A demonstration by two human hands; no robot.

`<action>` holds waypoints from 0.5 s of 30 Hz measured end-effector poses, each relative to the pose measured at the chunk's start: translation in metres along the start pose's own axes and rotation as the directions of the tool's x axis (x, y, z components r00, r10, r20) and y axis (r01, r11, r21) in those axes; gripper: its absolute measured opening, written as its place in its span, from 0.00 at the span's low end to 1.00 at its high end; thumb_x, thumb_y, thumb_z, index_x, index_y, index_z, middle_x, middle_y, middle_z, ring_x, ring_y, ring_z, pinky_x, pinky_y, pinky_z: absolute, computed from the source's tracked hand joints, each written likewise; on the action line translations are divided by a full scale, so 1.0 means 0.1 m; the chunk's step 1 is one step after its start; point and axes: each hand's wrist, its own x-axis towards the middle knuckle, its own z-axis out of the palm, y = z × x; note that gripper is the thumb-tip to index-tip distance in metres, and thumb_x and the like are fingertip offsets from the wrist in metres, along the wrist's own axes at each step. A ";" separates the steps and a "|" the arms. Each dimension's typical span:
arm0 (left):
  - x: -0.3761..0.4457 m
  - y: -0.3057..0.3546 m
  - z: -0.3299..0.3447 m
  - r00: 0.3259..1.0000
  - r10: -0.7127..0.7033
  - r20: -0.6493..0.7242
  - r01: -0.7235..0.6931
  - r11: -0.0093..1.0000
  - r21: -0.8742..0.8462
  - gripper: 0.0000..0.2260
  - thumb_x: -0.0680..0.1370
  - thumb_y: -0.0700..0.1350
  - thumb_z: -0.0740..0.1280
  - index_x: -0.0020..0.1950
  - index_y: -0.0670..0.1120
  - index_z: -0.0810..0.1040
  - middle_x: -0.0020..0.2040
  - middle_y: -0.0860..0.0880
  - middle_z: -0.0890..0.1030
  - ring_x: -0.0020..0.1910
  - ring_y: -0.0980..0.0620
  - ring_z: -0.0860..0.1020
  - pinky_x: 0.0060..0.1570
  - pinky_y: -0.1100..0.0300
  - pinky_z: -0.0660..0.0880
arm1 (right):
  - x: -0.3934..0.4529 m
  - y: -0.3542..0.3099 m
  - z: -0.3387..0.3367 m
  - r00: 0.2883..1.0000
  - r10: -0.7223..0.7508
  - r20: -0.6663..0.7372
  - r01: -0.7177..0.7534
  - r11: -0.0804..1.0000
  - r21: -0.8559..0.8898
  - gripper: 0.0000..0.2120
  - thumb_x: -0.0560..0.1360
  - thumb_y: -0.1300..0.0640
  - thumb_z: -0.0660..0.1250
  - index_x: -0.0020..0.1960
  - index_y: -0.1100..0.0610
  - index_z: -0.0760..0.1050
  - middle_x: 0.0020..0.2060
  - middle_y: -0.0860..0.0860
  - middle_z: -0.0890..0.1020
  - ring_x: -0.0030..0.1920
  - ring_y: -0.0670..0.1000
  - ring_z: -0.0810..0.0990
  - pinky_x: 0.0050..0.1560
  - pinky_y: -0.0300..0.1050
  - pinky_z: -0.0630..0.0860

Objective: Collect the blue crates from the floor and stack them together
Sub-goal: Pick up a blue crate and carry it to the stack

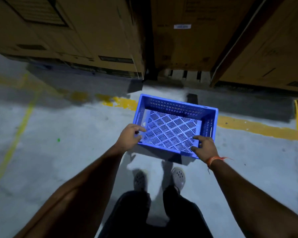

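Note:
One blue crate (pixel 177 107) with slotted walls and a perforated bottom sits empty on the grey floor just ahead of my feet. My left hand (pixel 129 137) rests at its near left corner, thumb and fingers curled over the rim. My right hand (pixel 205 147) is at the near right corner, fingers spread over the rim and partly closed on it. Whether the crate is lifted off the floor I cannot tell. No other blue crate is in view.
Tall cardboard boxes (pixel 96 36) stand in a row right behind the crate, one on a wooden pallet (pixel 184 74). Worn yellow floor lines (pixel 258 127) run under and beside the crate. My feet in grey clogs (pixel 178 176) stand just behind it.

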 end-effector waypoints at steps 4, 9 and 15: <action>-0.43 0.11 -0.50 0.998 -0.017 -0.068 0.015 1.000 -0.024 0.14 0.74 0.40 0.65 0.56 0.51 0.84 0.59 0.48 0.81 0.45 0.51 0.82 0.56 0.57 0.77 | -0.46 -0.40 -0.07 0.994 -0.076 -0.075 0.078 0.997 0.024 0.23 0.69 0.57 0.74 0.64 0.51 0.78 0.61 0.58 0.76 0.46 0.55 0.83 0.60 0.52 0.77; -0.89 0.15 -0.97 0.989 0.133 -0.061 -0.137 0.989 -0.058 0.12 0.77 0.39 0.67 0.55 0.54 0.83 0.58 0.53 0.83 0.42 0.57 0.81 0.49 0.63 0.76 | -1.27 -0.86 -0.11 0.970 -0.078 -0.229 0.094 0.994 0.061 0.21 0.70 0.57 0.73 0.62 0.53 0.79 0.45 0.56 0.78 0.29 0.45 0.76 0.42 0.40 0.74; -1.46 0.27 -1.30 0.954 0.301 0.005 -0.300 0.953 -0.053 0.09 0.76 0.41 0.69 0.52 0.54 0.83 0.53 0.53 0.84 0.47 0.54 0.82 0.53 0.57 0.78 | -2.36 -1.21 0.10 0.942 -0.022 -0.334 0.079 0.984 0.157 0.19 0.70 0.61 0.74 0.61 0.57 0.80 0.56 0.55 0.82 0.50 0.52 0.81 0.54 0.42 0.75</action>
